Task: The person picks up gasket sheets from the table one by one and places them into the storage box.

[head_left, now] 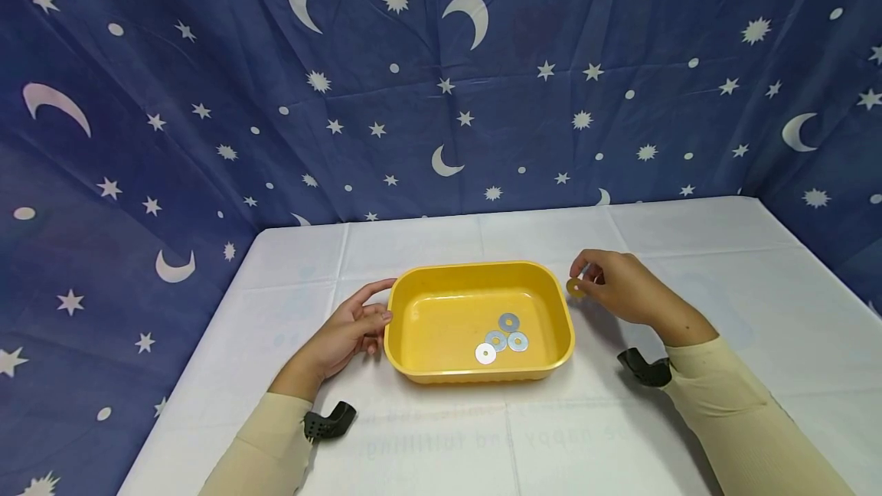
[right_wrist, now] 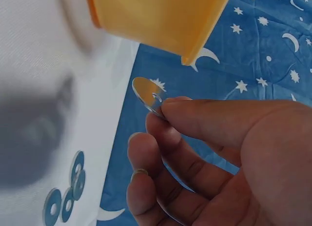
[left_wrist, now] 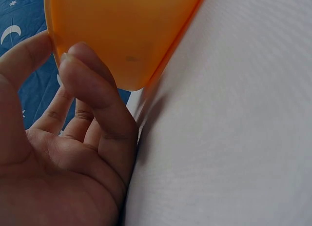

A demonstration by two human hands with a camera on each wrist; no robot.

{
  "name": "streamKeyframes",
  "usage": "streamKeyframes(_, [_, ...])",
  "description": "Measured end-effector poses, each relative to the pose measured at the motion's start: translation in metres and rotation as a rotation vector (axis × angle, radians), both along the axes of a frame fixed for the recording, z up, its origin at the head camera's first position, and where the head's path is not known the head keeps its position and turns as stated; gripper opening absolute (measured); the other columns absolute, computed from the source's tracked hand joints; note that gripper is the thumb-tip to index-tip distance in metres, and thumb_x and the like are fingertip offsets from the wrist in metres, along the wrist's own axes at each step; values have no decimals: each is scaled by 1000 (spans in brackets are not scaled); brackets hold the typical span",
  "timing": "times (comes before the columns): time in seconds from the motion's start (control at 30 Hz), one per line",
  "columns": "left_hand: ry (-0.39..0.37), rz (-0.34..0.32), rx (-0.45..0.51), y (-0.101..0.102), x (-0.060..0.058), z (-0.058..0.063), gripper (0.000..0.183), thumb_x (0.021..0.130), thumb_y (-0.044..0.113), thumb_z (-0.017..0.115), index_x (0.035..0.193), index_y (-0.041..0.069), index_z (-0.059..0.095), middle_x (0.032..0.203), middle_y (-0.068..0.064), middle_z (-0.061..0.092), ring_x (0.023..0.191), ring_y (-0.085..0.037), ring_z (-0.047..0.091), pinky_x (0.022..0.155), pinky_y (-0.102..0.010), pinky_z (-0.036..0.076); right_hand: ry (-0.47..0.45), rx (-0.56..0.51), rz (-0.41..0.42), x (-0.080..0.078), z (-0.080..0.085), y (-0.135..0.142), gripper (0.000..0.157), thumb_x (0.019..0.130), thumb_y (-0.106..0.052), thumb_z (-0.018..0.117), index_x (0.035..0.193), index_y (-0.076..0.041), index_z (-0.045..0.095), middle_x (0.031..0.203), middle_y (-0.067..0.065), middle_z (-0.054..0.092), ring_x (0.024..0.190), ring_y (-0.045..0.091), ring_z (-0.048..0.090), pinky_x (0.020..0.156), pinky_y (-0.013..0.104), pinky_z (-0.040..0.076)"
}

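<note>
A yellow plastic tray (head_left: pixel 441 305) stands on the white-covered table, several flat metal washers (head_left: pixel 509 322) lying on its floor toward the right. At its left end, my left hand (head_left: pixel 344 335) touches the rim with loosely bent fingers. Just off the tray's right end, my right hand (head_left: pixel 620 285) pinches one washer (right_wrist: pixel 146 92) between thumb and fingertips, tilted on edge. The right wrist view shows this washer beneath the tray's outer wall (right_wrist: pixel 151 21) in the picture. Several more washers (right_wrist: pixel 52 206) lie overlapping on the table there, hidden from the head view.
A white cloth (head_left: pixel 441 442) with faint print covers the table. Blue curtains (head_left: pixel 413 98) with moons and stars rise behind it and at both sides. Black wrist mounts (head_left: pixel 331 421) sit at both sleeves.
</note>
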State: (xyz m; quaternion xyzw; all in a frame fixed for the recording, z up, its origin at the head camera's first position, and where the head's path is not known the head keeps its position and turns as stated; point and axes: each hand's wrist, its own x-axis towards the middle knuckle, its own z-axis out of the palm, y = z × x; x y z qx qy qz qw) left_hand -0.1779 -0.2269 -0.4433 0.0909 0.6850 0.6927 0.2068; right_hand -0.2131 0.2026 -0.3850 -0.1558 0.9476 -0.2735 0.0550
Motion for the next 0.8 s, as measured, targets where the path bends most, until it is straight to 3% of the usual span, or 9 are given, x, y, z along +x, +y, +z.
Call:
streamKeyframes(0.5, [-7,11,-5,1,1,0,65,98,20,64,154,22,31,87,1,62,60,-11,57,53,-19,50,126,-53,27,14,17,-9,10,90,-5,70,98,-10,69,80,5,66,71,17,54,56,24,47])
streamKeyframes(0.8, [-15,14,-7,1,0,0,64,98,19,63,154,23,32,87,1,62,61,-10,57,53,-19,50,196,-75,61,17,18,-16,13,88,-1,70,97,-12,70,79,0,67,71,16,57,59,24,49])
